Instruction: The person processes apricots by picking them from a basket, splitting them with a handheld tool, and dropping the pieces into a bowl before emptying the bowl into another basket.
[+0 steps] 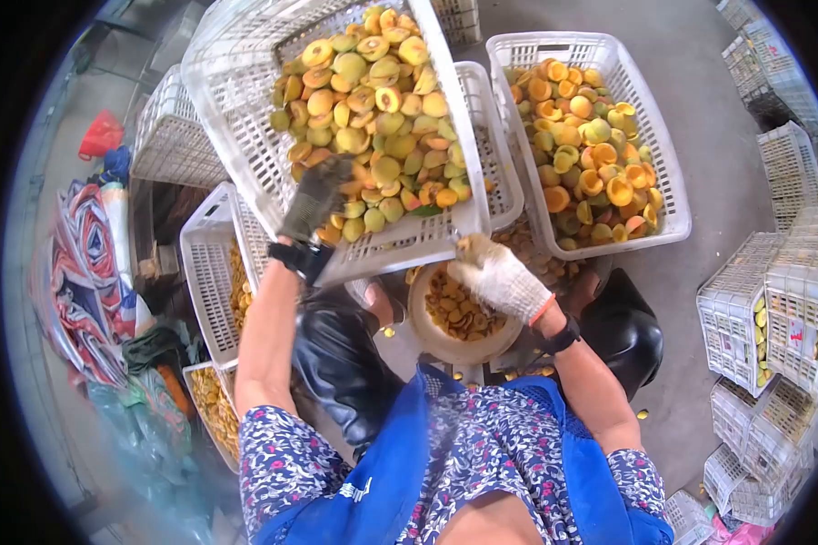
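Observation:
My left hand, in a dark glove, reaches over the near left side of a tilted white crate. It touches the heap of orange and green halved fruit, which look like peaches or apricots; its fingers are blurred. My right hand, in a whitish glove with a stained fingertip area, is closed near the crate's lower right corner. What its fingers grip, if anything, is too small to make out. Below that hand, between my knees, sits a round bowl with orange-brown fruit pieces in it.
On the right stands a white crate of hollowed fruit halves. Crates with fruit pieces line my left side. Stacked crates stand far right. Striped sheeting and a red scoop-like object lie at far left.

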The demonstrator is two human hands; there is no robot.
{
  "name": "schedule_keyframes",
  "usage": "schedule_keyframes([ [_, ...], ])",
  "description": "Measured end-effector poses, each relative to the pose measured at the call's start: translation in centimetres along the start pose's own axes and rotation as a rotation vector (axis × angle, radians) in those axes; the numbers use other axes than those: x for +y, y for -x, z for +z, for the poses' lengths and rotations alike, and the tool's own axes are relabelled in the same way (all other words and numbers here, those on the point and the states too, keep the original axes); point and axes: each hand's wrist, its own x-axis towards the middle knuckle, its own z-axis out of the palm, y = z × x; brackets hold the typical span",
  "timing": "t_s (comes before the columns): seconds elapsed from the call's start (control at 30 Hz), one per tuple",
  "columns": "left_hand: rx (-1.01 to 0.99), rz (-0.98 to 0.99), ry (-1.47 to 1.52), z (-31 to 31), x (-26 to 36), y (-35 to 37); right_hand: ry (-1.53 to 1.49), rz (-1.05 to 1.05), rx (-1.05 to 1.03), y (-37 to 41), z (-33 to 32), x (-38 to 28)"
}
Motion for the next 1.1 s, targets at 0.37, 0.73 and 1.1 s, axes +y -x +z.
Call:
schedule_keyframes([
  [0.37, 0.034, 0.055, 0.651, 15.0, 4.1, 7.4, 0.772, -0.112, 0.254, 0.3, 1.8, -0.4],
  [0.73, 0.226, 0.156, 0.190, 17.6, 0.2, 6.5, 0.747, -0.033, 0.258, 0.4, 2.6, 0.5],
  [1.1, -0.020, -0.077, 0.920, 16.7, 1.6, 6.6, 0.504, -0.161, 0.121, 0.4, 4.2, 1.3],
])
